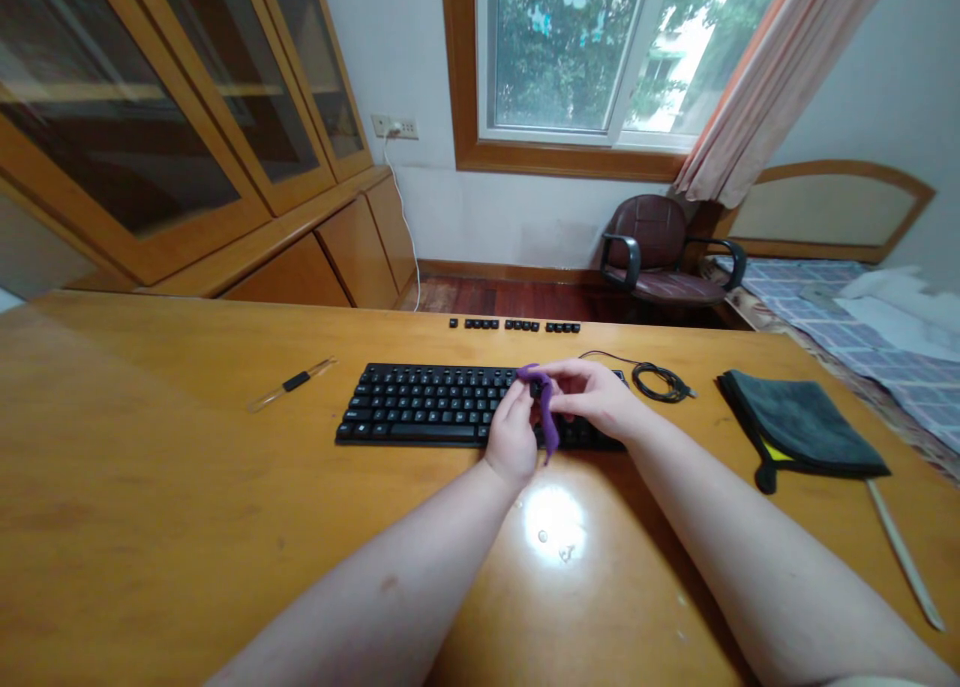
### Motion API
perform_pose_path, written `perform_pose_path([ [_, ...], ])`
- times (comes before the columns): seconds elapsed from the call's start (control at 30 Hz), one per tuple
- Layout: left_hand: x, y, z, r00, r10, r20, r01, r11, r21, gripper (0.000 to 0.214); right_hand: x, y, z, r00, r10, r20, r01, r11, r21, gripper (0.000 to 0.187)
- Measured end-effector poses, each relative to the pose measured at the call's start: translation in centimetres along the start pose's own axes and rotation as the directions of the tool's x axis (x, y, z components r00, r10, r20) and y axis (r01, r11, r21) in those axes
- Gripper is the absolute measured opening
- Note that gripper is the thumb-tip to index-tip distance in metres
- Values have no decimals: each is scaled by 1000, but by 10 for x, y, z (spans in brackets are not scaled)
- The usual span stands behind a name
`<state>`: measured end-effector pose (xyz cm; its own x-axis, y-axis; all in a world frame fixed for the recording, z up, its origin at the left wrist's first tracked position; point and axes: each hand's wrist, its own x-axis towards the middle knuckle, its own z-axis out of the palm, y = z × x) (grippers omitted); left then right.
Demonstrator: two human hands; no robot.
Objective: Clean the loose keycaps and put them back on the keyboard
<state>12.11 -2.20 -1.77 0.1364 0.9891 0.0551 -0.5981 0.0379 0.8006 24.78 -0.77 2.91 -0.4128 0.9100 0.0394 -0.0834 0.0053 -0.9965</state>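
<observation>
A black keyboard (pixel 427 404) lies across the middle of the desk, and both my hands are above its right part. My left hand (pixel 514 435) is closed, its fingertips pinching a small black keycap (pixel 535 390). Around that keycap, my right hand (pixel 596 392) grips a strip of purple cloth (pixel 550 429), whose loose end hangs down between the hands. My right fingers are partly hidden behind the cloth. Along the desk's far edge stands a row of loose black keycaps (pixel 522 325) in several groups.
On the desk (pixel 150 507), a thin tool with a black grip (pixel 296 380) lies left of the keyboard. A coiled black cable (pixel 660 382), a folded grey cloth (pixel 814 422) and a pale flat stick (pixel 906 555) lie to the right. An office chair (pixel 651 247) stands beyond.
</observation>
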Motion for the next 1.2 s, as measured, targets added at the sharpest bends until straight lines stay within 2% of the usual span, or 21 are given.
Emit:
perform_pose_path([
  [0.1,-1,2,0,1000,-5,6,5,1000,8,24,2,4,0,997,-57,-51,56,998,-26,38],
  [0.23,-1,4,0,996,-43,72,42,999,22,22,5,9,-3,987,-109,-116,103,993,-58,28],
  [0.4,1,6,0,995,17,102,-24,998,66,25,4,7,-6,980,-155,-124,142,984,-108,19],
  [0.5,1,5,-2,994,41,101,-50,995,89,25,3,5,-5,978,-175,-115,159,978,-134,20],
  [0.67,0,7,-1,998,8,61,-12,997,77,24,2,9,-2,972,-227,-58,202,938,-282,33],
  [0.83,-1,10,4,998,3,62,-5,1000,27,23,3,11,-3,952,-283,-115,247,934,-256,10],
  [0.93,-2,12,8,998,-22,64,22,1000,6,24,4,13,-4,948,-280,-153,238,940,-245,10],
  [1.03,-2,12,9,995,-47,83,49,998,-27,28,4,16,-5,949,-223,-222,176,961,-214,15],
  [1.13,-1,11,6,995,0,101,2,1000,-25,26,4,18,-4,939,-180,-292,124,972,-201,21],
  [1.2,0,10,3,997,35,74,-35,999,-2,22,4,19,-2,933,-197,-301,139,969,-202,22],
])
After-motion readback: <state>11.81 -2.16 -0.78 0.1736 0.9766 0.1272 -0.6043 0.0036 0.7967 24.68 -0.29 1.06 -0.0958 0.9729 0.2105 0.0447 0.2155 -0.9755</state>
